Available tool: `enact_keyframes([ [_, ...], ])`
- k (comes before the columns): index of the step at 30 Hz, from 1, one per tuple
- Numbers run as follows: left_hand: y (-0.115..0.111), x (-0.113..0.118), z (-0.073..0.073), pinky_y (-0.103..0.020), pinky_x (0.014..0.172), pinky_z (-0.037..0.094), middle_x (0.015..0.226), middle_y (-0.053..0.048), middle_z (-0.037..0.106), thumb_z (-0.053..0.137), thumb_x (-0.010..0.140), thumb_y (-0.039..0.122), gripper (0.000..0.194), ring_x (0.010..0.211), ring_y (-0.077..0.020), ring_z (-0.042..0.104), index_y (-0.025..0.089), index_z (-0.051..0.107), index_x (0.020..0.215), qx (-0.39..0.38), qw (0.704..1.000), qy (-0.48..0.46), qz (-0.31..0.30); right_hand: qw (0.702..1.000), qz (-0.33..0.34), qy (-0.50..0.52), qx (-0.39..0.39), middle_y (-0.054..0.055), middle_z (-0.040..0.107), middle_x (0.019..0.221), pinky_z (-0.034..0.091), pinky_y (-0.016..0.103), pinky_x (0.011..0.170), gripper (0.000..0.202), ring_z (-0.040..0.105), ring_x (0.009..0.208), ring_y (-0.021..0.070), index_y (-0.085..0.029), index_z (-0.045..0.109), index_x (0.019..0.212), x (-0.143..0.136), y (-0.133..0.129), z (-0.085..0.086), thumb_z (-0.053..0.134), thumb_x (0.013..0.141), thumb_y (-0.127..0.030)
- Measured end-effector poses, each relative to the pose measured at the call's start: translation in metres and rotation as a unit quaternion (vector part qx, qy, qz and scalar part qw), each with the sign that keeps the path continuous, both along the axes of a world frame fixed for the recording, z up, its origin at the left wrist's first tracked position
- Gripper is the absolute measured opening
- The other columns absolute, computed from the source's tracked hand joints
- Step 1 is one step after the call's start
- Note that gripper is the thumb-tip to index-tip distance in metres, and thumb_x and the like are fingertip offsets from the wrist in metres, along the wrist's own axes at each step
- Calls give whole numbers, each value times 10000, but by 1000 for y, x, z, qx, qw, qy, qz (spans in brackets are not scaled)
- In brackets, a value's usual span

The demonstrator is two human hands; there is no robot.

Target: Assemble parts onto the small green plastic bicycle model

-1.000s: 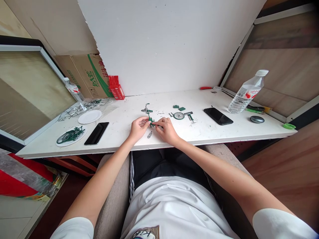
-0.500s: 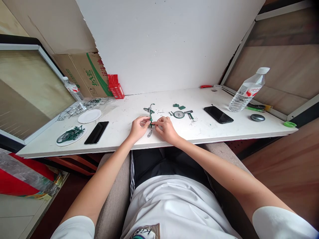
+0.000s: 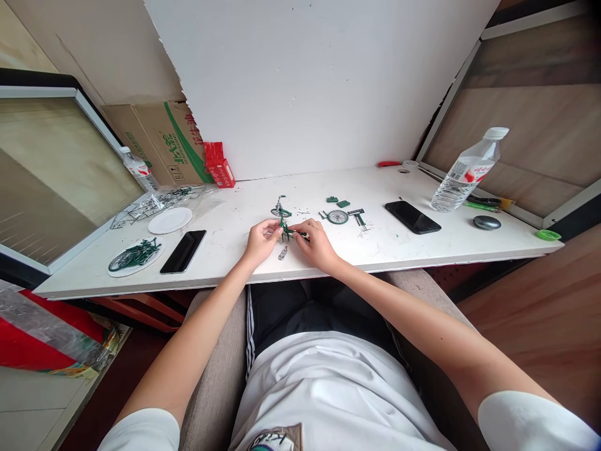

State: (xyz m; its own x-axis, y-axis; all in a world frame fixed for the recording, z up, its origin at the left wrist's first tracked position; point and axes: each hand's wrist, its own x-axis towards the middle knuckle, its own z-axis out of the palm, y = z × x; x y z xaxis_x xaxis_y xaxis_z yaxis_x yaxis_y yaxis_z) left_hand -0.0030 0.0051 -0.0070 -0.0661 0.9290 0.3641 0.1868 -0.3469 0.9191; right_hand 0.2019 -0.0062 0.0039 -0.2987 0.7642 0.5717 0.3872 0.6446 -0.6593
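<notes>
Near the front edge of the white surface (image 3: pixel 225 216), the left hand (image 3: pixel 263 243) pinches a green miniature bicycle (image 3: pixel 282 223) between closed thumb and fingers; the right hand (image 3: pixel 313 241), fingertips nearly together, grips its near end, the exact part hidden. A white plate (image 3: pixel 158 255) at the left holds a heap of dark green bicycle parts (image 3: pixel 136 254), a spoked wheel among them; a second white plate (image 3: pixel 169 220) lies behind it. The water bottle (image 3: pixel 462 178) at the right contains clear liquid and wears a red-and-white label, its lettering too small to read. The cardboard carton (image 3: pixel 154 141) bears green and red Chinese characters; on the red box (image 3: pixel 218 166) the print is illegible. The shirt patch (image 3: pixel 277 440) shows letters starting "Ki".
</notes>
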Motion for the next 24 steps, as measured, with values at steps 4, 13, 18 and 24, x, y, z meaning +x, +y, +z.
enact_keyframes([
  [4, 0, 1, 3, -358, 800, 630, 993, -112, 796, 863, 811, 439, 434, 776, -188, 737, 150, 756, 1115, -23, 999, -30, -8, 998, 2, 39, -39, 85, 733, 1019, 555, 378, 868, 204, 685, 958, 237, -207, 775, 1141, -1, 1, -2, 656, 994, -285],
  [13, -4, 3, 5, -408, 858, 669, 1001, -115, 791, 888, 793, 412, 423, 815, -201, 766, 148, 742, 1090, -27, 998, -45, -25, 995, 1, 62, -80, 104, 814, 996, 584, 365, 798, 243, 749, 858, 237, -178, 791, 1052, -1, -1, -1, 704, 974, -392],
  [18, -5, 2, 4, -423, 881, 672, 990, -108, 776, 882, 802, 407, 408, 847, -208, 771, 152, 736, 1085, -23, 998, -40, -38, 994, -8, 65, -88, 103, 820, 970, 588, 362, 784, 260, 747, 837, 237, -173, 800, 1042, -1, -2, 0, 718, 962, -407],
  [24, -2, 0, 1, -409, 887, 664, 1033, -110, 779, 863, 814, 406, 385, 860, -200, 763, 160, 744, 1085, -17, 999, -29, -36, 996, 9, 51, -79, 97, 822, 983, 578, 358, 775, 250, 740, 831, 235, -188, 820, 1063, -1, 0, -2, 707, 972, -391],
])
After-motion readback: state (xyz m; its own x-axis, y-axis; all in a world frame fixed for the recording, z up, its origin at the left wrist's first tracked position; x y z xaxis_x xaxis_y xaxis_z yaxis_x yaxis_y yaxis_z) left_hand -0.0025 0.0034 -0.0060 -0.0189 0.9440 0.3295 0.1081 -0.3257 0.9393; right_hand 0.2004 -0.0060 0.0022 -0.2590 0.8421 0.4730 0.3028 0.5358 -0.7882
